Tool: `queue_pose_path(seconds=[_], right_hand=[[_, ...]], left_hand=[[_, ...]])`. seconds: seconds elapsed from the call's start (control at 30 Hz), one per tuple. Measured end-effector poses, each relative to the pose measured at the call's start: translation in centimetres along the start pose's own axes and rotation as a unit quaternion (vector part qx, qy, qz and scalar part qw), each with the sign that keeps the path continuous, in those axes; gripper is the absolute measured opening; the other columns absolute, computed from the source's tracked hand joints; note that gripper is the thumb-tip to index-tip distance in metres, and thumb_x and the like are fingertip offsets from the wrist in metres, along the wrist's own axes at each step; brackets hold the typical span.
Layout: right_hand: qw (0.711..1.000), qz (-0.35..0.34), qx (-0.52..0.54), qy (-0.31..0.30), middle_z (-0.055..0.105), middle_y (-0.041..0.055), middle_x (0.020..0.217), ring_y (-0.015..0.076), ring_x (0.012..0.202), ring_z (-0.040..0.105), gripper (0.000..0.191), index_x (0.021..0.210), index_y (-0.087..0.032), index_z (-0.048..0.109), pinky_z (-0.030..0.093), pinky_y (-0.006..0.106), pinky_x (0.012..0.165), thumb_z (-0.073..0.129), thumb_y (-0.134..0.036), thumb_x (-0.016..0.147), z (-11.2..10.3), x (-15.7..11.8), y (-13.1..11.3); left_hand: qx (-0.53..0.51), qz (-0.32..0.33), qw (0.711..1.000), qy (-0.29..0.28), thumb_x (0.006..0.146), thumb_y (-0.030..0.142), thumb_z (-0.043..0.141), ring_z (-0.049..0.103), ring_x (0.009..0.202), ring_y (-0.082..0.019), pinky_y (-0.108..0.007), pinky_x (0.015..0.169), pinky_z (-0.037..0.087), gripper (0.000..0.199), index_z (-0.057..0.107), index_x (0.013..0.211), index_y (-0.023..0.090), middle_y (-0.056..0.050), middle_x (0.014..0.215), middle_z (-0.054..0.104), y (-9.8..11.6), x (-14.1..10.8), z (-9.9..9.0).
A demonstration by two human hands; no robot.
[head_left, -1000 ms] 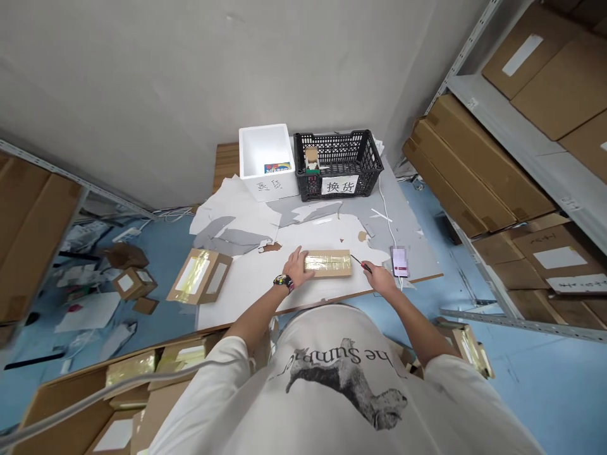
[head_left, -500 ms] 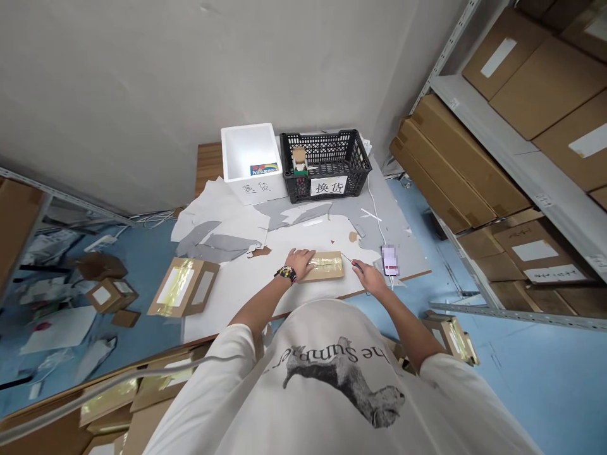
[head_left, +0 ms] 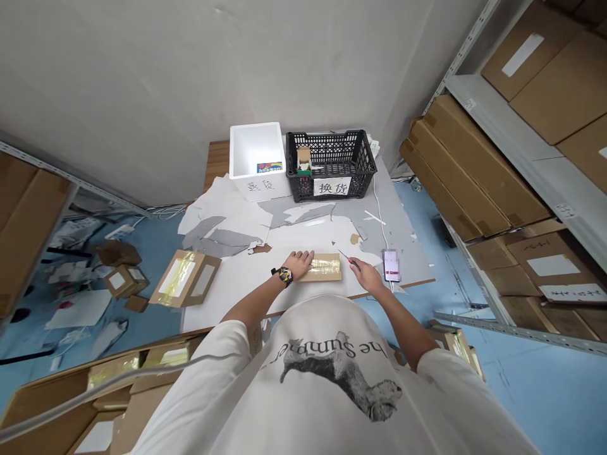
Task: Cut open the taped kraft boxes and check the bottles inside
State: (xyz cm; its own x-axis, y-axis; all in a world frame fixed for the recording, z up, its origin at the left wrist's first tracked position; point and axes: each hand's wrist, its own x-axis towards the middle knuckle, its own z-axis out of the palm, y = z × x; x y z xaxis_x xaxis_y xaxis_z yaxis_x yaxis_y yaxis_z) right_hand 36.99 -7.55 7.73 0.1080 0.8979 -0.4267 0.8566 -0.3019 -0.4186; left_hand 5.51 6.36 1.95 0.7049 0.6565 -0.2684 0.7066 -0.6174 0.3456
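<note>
My left hand [head_left: 300, 263] lies flat on the left end of a small cardboard box wrapped in clear tape [head_left: 324, 267], which sits on a white board [head_left: 246, 281]. My right hand [head_left: 366, 277] is just right of the box and grips a small screwdriver [head_left: 353, 264] with a dark handle. Its thin metal shaft points up and left, with the tip close to the box's top right corner. I cannot tell whether the tip touches the cardboard. A phone [head_left: 390, 265] with a white cable lies to the right of my right hand.
A white foam box [head_left: 258, 158] and a black plastic crate [head_left: 331, 165] with a paper label stand at the table's far end. Torn white and grey sheets lie nearby. Metal shelves with cardboard boxes flank the table, and a taped box [head_left: 184, 278] lies left.
The view has shifted slightly and the table looks a little smaller. Both hands stay by the box, and the screwdriver tip stays near its right corner.
</note>
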Motion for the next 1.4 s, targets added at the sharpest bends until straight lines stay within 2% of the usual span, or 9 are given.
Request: queue_pose_path(seconds=[0.13,0.27,0.37,0.5,0.6,0.77,0.97,1.2,1.4], right_hand=[[1.0,-0.007,0.002,0.004,0.078,0.0075,0.149,0.0286,0.13,0.075,0.053,0.167,-0.033,0.058,0.056,0.035,0.1,0.036,-0.051,0.122,0.1,-0.7,0.9],[1.0,0.002,0.001,0.007,0.078,0.0082,0.15,0.0292,0.133,0.074,0.053,0.167,-0.032,0.059,0.056,0.036,0.102,0.038,-0.049,0.122,0.2,-1.4,1.9],[1.0,0.008,-0.002,0.007,0.078,0.0092,0.15,0.0288,0.133,0.075,0.053,0.168,-0.031,0.058,0.057,0.035,0.102,0.038,-0.048,0.122,0.4,-1.4,2.1],[1.0,-0.003,0.001,0.014,0.078,0.0077,0.151,0.0273,0.134,0.075,0.053,0.169,-0.032,0.057,0.057,0.034,0.104,0.036,-0.049,0.123,0.9,-0.9,1.7],[1.0,-0.003,0.012,0.019,0.078,0.006,0.15,0.0269,0.132,0.075,0.053,0.168,-0.033,0.057,0.057,0.035,0.104,0.034,-0.049,0.123,1.2,-0.6,1.2],[0.999,-0.002,0.032,0.031,0.076,0.0054,0.153,0.0275,0.136,0.073,0.053,0.167,-0.033,0.06,0.057,0.035,0.106,0.037,-0.05,0.122,0.8,-1.3,1.5],[0.999,-0.013,0.006,0.032,0.074,0.0045,0.154,0.0263,0.135,0.07,0.054,0.168,-0.034,0.059,0.055,0.034,0.108,0.038,-0.036,0.119,-0.2,-3.1,3.0],[0.993,-0.102,-0.055,-0.011,0.077,0.0073,0.135,0.0253,0.124,0.071,0.052,0.164,-0.031,0.064,0.05,0.032,0.103,0.05,-0.03,0.114,-0.3,-3.6,3.2],[0.98,-0.093,-0.172,-0.032,0.075,0.0107,0.138,0.0271,0.126,0.069,0.051,0.17,-0.032,0.057,0.05,0.032,0.097,0.048,-0.034,0.119,0.1,-2.6,1.2]], left_hand=[[-0.006,0.01,1.0,0.017,0.111,0.044,0.048,0.062,0.137,-0.045,-0.063,0.126,0.034,0.068,0.052,0.173,0.017,-0.028,0.149,0.067,0.3,0.0,-0.2],[-0.005,0.011,1.0,0.011,0.111,0.051,0.048,0.063,0.14,-0.042,-0.062,0.132,0.027,0.067,0.055,0.172,0.025,-0.019,0.16,0.066,0.6,0.5,-0.9],[-0.034,0.02,0.999,-0.012,0.101,0.056,0.065,0.061,0.145,-0.042,-0.06,0.129,0.035,0.077,0.053,0.173,0.031,-0.014,0.169,0.061,0.8,1.3,-1.2],[-0.059,-0.004,0.998,-0.01,0.095,0.054,0.073,0.067,0.135,-0.041,-0.056,0.12,0.046,0.08,0.057,0.171,0.034,-0.014,0.15,0.073,0.9,2.1,-0.8],[-0.039,-0.02,0.999,0.004,0.097,0.05,0.069,0.065,0.136,-0.042,-0.058,0.119,0.045,0.074,0.058,0.169,0.035,-0.014,0.149,0.073,1.2,2.1,-0.2],[-0.011,-0.003,0.999,0.043,0.108,0.047,0.057,0.061,0.14,-0.043,-0.063,0.124,0.035,0.065,0.055,0.171,0.033,-0.02,0.152,0.068,1.8,1.2,0.9],[-0.022,0.011,0.997,0.069,0.112,0.043,0.049,0.057,0.146,-0.044,-0.065,0.13,0.026,0.064,0.051,0.175,0.034,-0.018,0.163,0.064,2.1,0.8,1.2],[-0.057,0.01,0.995,0.078,0.113,0.047,0.045,0.059,0.146,-0.04,-0.058,0.126,0.036,0.063,0.056,0.173,0.033,-0.014,0.166,0.065,2.1,0.8,0.8],[-0.015,0.028,0.994,0.106,0.116,0.045,0.043,0.063,0.141,-0.037,-0.055,0.122,0.041,0.058,0.062,0.169,0.03,-0.012,0.162,0.07,1.9,0.9,1.0]])
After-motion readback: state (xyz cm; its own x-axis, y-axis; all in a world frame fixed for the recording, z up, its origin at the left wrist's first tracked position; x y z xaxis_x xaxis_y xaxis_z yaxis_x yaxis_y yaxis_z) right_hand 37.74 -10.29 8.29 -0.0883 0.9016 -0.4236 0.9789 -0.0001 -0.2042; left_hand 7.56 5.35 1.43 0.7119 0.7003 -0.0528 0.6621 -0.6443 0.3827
